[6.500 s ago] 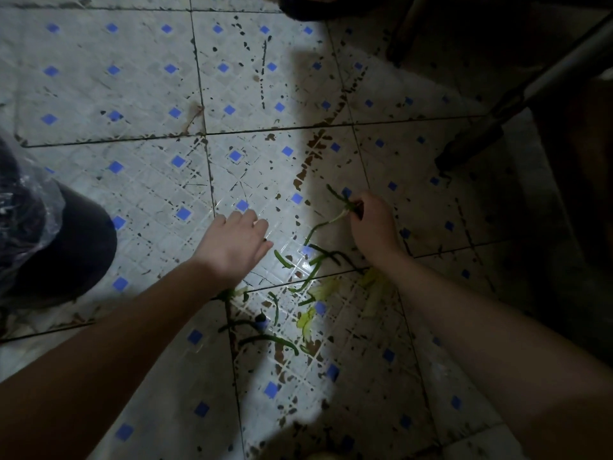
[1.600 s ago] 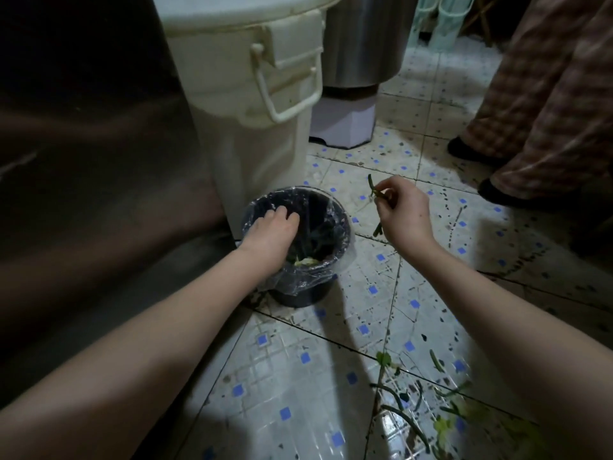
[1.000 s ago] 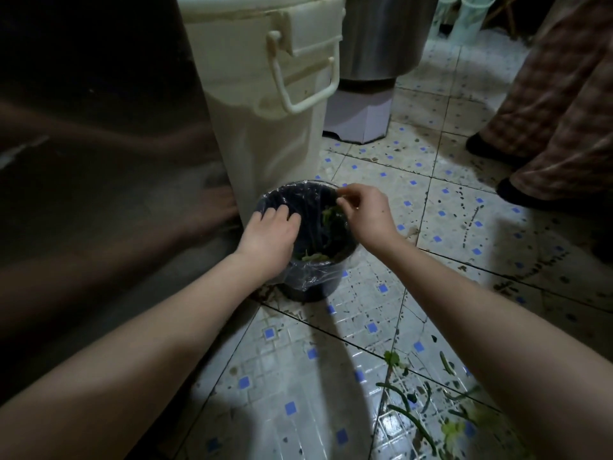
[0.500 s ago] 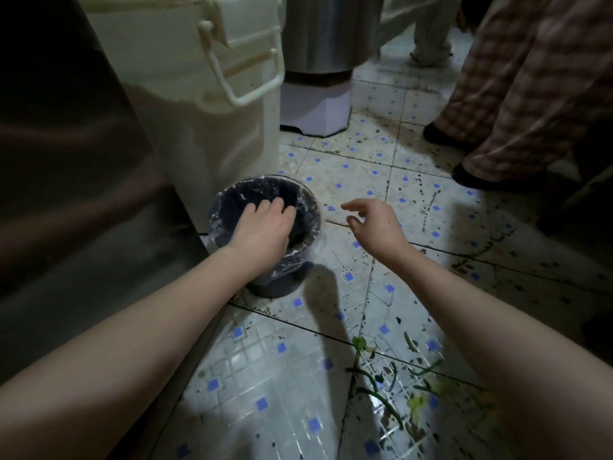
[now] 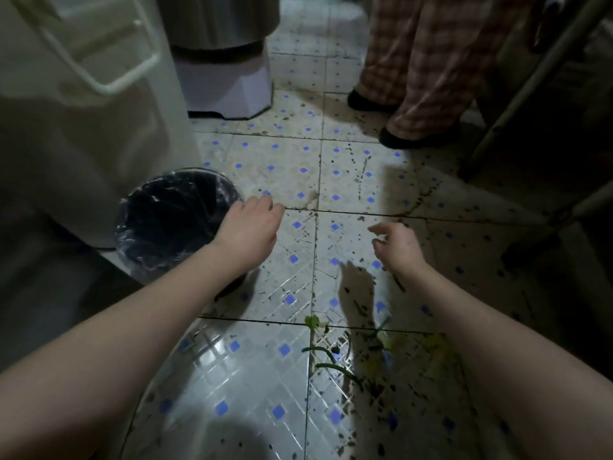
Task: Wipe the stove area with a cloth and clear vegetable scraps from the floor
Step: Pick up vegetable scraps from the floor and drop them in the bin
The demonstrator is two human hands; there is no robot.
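Nearest me, the vegetable scraps (image 5: 335,356) lie strewn on the tiled floor (image 5: 258,370), thin green stalks and pale yellowish leaf bits, just beside my right forearm; so it's the floor-clearing step in hand, and with this much on the tiles I judge it only part done; just past them my right hand (image 5: 398,245) hovers above the floor, fingers loosely curled, thumb and forefinger apart, nothing in it; level with it my left hand (image 5: 250,229) is relaxed and empty too, at the right edge of the small dark bin (image 5: 172,217) with its clear plastic liner; whether it touches the liner I cannot tell; next I need to bring both hands down to that pile, pinch the stalks together low against the tile, since they lie flat and thin, and carry them across to the bin, which stands near; the smaller flecks will likely want fingertips; no cloth and no stove in view, so the wiping waits; behind the bin rises the big cream tub (image 5: 83,121) with its handle; beyond it a steel vessel (image 5: 219,18) on a pale stand (image 5: 225,84); farthest, another person's checked trousers (image 5: 428,54) and dark shoes (image 5: 404,141).
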